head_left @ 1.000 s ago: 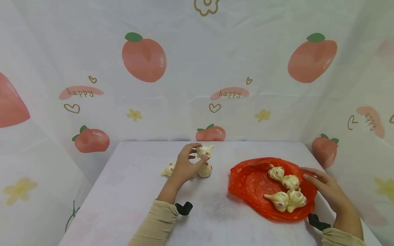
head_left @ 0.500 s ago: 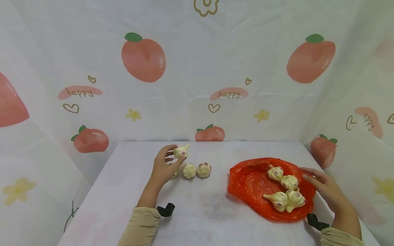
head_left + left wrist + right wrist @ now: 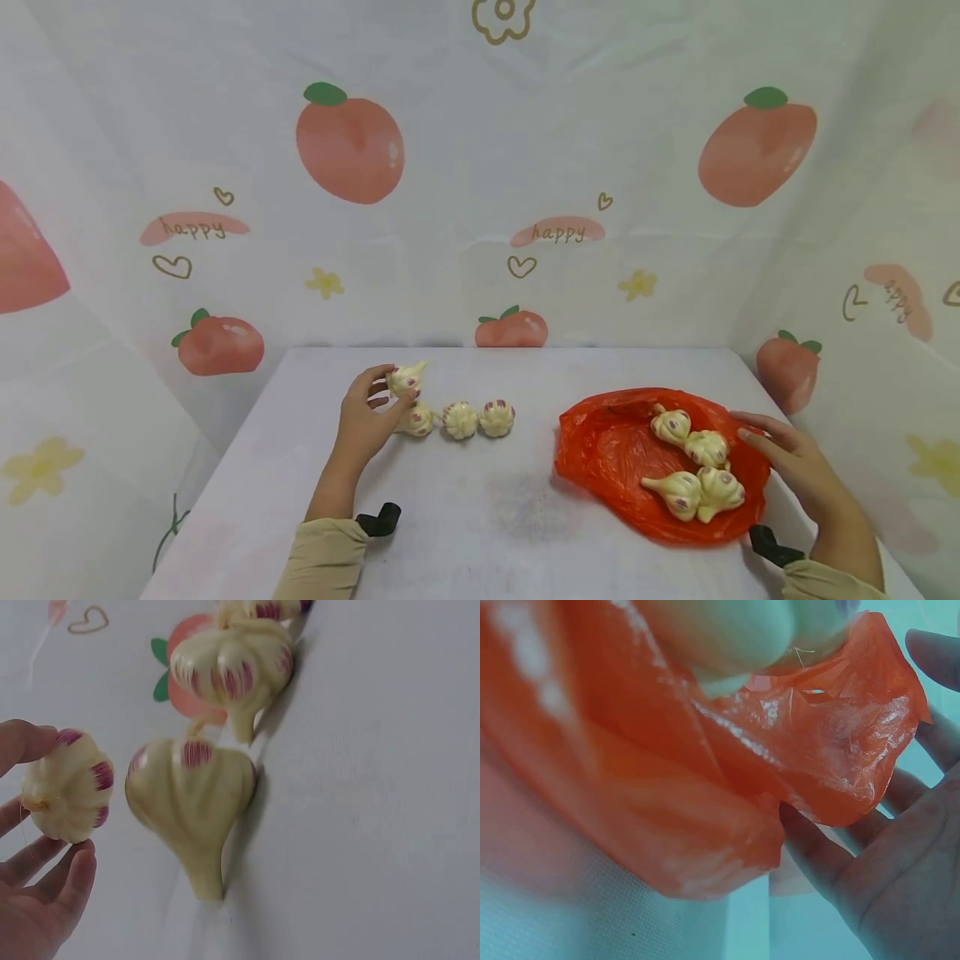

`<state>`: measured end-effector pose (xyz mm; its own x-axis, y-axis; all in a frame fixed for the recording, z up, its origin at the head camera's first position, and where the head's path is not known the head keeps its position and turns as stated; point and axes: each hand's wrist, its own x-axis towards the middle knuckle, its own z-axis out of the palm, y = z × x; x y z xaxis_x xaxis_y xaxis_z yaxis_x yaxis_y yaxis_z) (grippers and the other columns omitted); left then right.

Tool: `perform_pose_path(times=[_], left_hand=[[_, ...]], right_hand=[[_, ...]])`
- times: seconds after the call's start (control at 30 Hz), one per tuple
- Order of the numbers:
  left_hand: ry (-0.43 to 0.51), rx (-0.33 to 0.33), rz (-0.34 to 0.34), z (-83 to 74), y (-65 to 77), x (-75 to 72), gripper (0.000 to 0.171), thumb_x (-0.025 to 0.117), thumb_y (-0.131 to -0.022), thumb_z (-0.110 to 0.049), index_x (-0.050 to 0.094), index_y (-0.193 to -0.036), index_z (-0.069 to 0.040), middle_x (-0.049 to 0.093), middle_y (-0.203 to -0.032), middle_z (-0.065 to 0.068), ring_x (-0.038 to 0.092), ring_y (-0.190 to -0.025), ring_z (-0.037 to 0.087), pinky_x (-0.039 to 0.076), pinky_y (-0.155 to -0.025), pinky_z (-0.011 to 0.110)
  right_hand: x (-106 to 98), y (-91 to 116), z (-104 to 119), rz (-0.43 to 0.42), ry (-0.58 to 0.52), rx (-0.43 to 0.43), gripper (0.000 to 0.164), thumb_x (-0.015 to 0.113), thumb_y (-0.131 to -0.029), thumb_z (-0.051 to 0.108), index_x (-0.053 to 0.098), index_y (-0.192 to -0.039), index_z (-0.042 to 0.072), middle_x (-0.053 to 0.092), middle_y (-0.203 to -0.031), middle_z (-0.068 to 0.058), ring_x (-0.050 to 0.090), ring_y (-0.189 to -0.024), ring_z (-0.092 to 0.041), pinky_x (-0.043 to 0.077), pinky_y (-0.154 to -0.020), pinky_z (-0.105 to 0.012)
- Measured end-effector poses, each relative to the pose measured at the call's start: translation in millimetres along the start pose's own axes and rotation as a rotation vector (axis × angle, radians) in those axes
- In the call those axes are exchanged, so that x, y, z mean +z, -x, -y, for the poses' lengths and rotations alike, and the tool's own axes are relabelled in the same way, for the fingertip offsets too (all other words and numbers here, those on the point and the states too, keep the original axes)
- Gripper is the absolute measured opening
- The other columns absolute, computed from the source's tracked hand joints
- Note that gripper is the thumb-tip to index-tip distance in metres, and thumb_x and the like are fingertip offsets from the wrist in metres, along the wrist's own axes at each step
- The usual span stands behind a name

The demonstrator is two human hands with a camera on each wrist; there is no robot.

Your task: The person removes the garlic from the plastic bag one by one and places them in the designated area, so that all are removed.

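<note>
My left hand [image 3: 362, 423] holds a white garlic bulb [image 3: 405, 381] with purple streaks between thumb and fingers, above the table's left side. Below and just right of it, three more bulbs lie in a row: a left one [image 3: 417, 420], a middle one [image 3: 460, 420] and a right one [image 3: 497, 418]. In the left wrist view the held bulb [image 3: 71, 787] is apart from the nearest lying bulb [image 3: 193, 795]. My right hand [image 3: 806, 467] rests at the right edge of a red plastic bag [image 3: 622, 467], its fingers loosely extended against the plastic, as the right wrist view shows.
Several garlic bulbs [image 3: 707, 447] lie inside the spread bag. The white table [image 3: 517, 508] meets a fruit-printed cloth backdrop [image 3: 570, 283] at the back and sides. A thin dark cord [image 3: 172, 529] hangs near the left table edge.
My left hand has carried its garlic bulb leftward, past the lying bulbs, and slightly lower, uncovering the row. My right hand and the bag have stayed in place.
</note>
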<state>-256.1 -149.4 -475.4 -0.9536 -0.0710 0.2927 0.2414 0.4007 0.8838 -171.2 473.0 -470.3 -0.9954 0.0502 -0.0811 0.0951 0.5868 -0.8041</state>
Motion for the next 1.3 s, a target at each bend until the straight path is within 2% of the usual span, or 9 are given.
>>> perform_pose_path(times=[0.3, 0.73, 1.03, 1.3], left_hand=[[-0.069, -0.03, -0.065, 15.2, 2.9, -17.3, 0.056, 0.086, -0.092, -0.024, 0.061, -0.14, -0.009, 0.063, -0.139, 0.012, 0.063, -0.129, 0.033, 0.057, -0.105, 0.051], [-0.112, -0.075, -0.051, 20.4, 2.1, -26.5, 0.059, 0.085, -0.093, -0.027, 0.059, -0.143, -0.008, 0.061, -0.141, 0.013, 0.061, -0.13, 0.034, 0.055, -0.105, 0.051], [-0.122, -0.073, -0.045, 21.3, 2.3, -29.9, 0.058, 0.085, -0.093, -0.028, 0.06, -0.141, -0.008, 0.061, -0.141, 0.014, 0.061, -0.13, 0.035, 0.055, -0.105, 0.052], [-0.119, -0.104, -0.021, 23.4, 2.7, -34.1, 0.057, 0.083, -0.094, -0.031, 0.061, -0.14, -0.007, 0.061, -0.141, 0.015, 0.062, -0.13, 0.035, 0.054, -0.107, 0.053]], right_hand=[[-3, 0, 3, 0.002, -0.007, -0.01, 0.057, 0.052, -0.112, 0.041, 0.051, -0.153, 0.001, 0.046, -0.111, 0.044, 0.04, -0.105, 0.019, 0.036, -0.106, -0.082], [-2, 0, 3, 0.009, -0.022, 0.025, 0.058, 0.052, -0.111, 0.045, 0.051, -0.154, 0.006, 0.046, -0.11, 0.044, 0.04, -0.105, 0.017, 0.036, -0.106, -0.082], [-2, -2, 2, 0.0, -0.013, -0.002, 0.056, 0.053, -0.112, 0.041, 0.052, -0.152, 0.003, 0.05, -0.112, 0.042, 0.043, -0.102, 0.023, 0.038, -0.106, -0.08], [-1, -1, 1, 0.014, -0.021, 0.031, 0.059, 0.053, -0.111, 0.045, 0.052, -0.154, 0.005, 0.046, -0.109, 0.044, 0.039, -0.105, 0.016, 0.037, -0.106, -0.082]])
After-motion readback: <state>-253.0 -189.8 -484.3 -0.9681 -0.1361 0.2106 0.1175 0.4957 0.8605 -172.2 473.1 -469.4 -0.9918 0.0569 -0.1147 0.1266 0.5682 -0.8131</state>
